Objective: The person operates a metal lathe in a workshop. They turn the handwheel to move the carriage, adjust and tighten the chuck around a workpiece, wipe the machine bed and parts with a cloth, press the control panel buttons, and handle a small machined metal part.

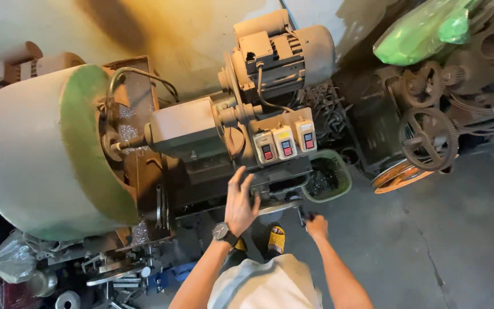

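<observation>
While hands work below, three switch boxes [286, 141] (red-buttoned), green bag [424, 31].

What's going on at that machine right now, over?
Left hand open, fingers spread by the machine's front. Right hand gripping a dark handle. Nothing between.

I see a big drum with a green rim [81, 143] filling the left of the frame. Electric motor [284, 51] at top centre, dusty. Green plastic bag [424, 31] upper right, over a heap of old gears and pulleys [475, 68]. Spoked gear wheel [428, 139] right of centre, with an orange-rimmed pulley [398, 176] just below it. Green tub of dark metal scrap [327, 176] at centre. Cracked concrete floor [453, 240] lower right. Scrap parts and a grey bag [12, 260] lower left.
</observation>
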